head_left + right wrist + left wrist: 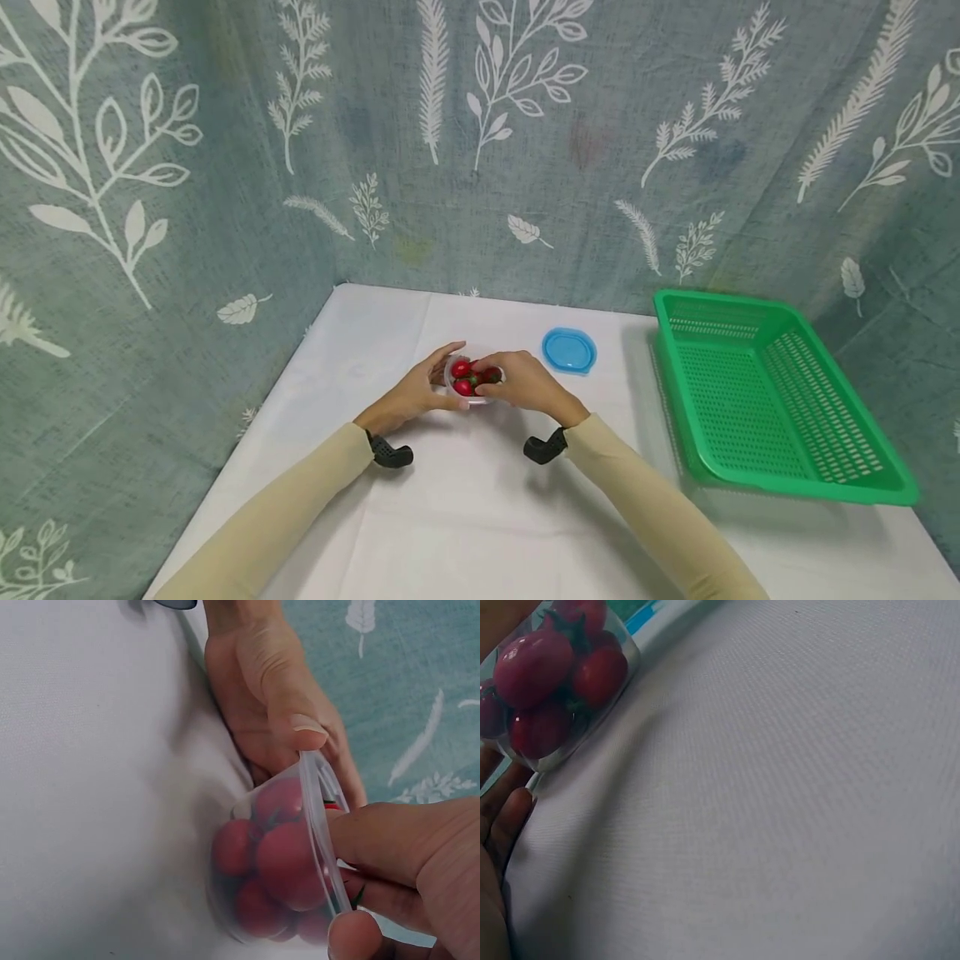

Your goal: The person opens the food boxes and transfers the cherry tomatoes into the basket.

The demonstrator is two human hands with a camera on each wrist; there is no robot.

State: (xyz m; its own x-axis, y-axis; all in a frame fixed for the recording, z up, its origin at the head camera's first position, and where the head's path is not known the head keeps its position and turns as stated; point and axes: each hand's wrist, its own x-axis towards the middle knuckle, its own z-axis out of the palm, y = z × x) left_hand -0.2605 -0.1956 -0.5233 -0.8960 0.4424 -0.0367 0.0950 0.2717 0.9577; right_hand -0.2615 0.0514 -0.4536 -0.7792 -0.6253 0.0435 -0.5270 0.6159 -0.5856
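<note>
A clear plastic container (225, 900) full of red cherry tomatoes (462, 387) with green stems stands on the white cloth. My left hand (412, 395) holds it from the left, thumb on the near rim and fingers round the far side. Over the right of the opening, my right hand (528, 385) has its fingers in among the tomatoes, with one tomato (491, 375) between thumb and index finger. In the right wrist view its fingers reach past the rim, and part of their grip is hidden. The left wrist view shows tomatoes through the container wall.
A blue round lid (569, 350) lies behind and to the right of the container. The large green basket (678, 400) stands at the right side of the table (450, 517). Patterned cloth (480, 208) hangs behind and along the left.
</note>
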